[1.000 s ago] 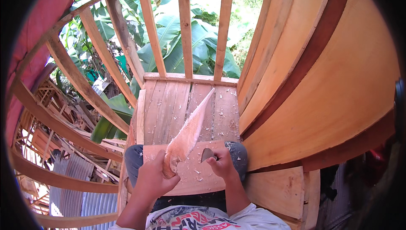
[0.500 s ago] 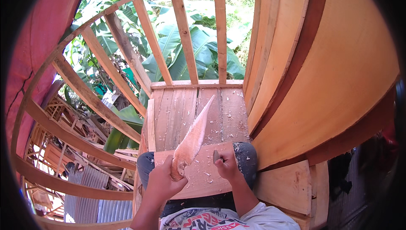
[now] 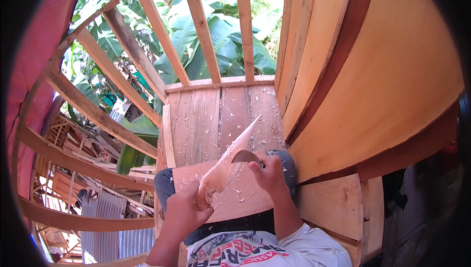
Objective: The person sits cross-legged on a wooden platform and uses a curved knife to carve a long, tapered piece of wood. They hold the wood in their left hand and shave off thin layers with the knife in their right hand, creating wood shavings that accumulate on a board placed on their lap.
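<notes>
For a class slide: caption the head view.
Left hand gripping pointed wood, right hand holding a rounded blade close by.

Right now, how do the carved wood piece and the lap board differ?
Shape: the carved wood piece is narrow and tapers to a point; the lap board is broad and flat.
Pose: the carved wood piece is gripped in the left hand, tip slanting away; the lap board lies across the person's legs.
Shared: both are light-coloured wood.
</notes>
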The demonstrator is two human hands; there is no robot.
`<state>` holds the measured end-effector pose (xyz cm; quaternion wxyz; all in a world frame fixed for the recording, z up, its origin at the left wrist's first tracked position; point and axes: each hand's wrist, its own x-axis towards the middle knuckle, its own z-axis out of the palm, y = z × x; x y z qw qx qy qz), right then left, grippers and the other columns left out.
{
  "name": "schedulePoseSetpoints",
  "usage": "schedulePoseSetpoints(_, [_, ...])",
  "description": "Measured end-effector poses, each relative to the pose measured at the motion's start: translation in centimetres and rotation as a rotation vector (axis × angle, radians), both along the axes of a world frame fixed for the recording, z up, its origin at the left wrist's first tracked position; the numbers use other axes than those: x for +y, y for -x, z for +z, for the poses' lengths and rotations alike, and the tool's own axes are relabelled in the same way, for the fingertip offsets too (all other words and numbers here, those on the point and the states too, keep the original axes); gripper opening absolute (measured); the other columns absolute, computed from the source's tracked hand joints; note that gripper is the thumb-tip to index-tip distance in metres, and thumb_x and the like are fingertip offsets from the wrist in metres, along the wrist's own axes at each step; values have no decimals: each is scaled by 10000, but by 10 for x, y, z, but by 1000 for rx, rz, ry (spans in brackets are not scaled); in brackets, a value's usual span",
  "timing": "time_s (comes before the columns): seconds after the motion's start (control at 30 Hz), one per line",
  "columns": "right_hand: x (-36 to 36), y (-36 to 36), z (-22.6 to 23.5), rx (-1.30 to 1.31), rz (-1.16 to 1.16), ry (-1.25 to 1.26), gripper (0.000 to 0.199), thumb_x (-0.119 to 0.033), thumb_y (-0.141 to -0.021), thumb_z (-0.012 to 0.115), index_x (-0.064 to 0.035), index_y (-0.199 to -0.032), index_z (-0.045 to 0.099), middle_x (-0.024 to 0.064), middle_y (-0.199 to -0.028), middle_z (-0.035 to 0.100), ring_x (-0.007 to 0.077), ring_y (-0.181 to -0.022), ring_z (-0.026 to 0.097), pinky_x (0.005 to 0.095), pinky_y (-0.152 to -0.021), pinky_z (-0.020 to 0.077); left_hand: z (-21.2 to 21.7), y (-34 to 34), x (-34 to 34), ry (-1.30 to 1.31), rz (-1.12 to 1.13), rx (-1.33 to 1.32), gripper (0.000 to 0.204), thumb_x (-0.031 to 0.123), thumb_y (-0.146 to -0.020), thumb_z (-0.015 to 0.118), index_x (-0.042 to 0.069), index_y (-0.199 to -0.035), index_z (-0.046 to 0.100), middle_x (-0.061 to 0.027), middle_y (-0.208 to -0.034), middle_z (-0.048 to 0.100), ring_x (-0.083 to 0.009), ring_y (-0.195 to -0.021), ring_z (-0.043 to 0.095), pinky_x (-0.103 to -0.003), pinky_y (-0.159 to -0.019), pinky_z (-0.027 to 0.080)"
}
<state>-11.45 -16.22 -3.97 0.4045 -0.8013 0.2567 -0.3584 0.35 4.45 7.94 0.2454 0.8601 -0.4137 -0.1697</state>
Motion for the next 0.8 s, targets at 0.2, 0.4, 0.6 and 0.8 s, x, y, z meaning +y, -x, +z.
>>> schedulePoseSetpoints(0.2, [-18, 15, 1, -74, -65, -306, 613, -531, -828, 656, 36, -610, 570, 162, -476, 459, 239, -432, 477, 357, -460, 372, -3, -7, 15, -29, 21, -25, 456, 232, -604, 738, 33, -972, 558, -208, -760, 627, -407, -768, 632, -439, -667, 511])
schedulePoseSetpoints(0.4, [41, 2, 33, -20, 275, -209, 598, -506, -819, 679, 34, -592, 560, 122, -454, 435, 195, -412, 418, 351, -439, 355, -19, -23, 1, 156, 31, 18, 438, 156, -616, 686, 19, -1017, 576, -190, -721, 623, -396, -718, 630, -404, -625, 494])
schedulePoseSetpoints(0.6, [22, 1, 16, 71, 171, -252, 579, -504, -790, 703, 34, -604, 596, 159, -461, 452, 251, -406, 476, 355, -439, 376, -13, -18, 2, 12, 3, 108, 483, 186, -611, 729, 51, -1051, 581, -210, -768, 628, -407, -777, 628, -419, -669, 514])
schedulePoseSetpoints(0.8, [14, -5, 10, 113, 122, -132, 637, -585, -771, 684, 21, -603, 583, 158, -485, 461, 299, -425, 461, 363, -444, 373, -19, -38, 9, 0, -106, 103, 511, 168, -597, 733, 18, -1052, 556, -207, -761, 620, -401, -775, 632, -421, -659, 515])
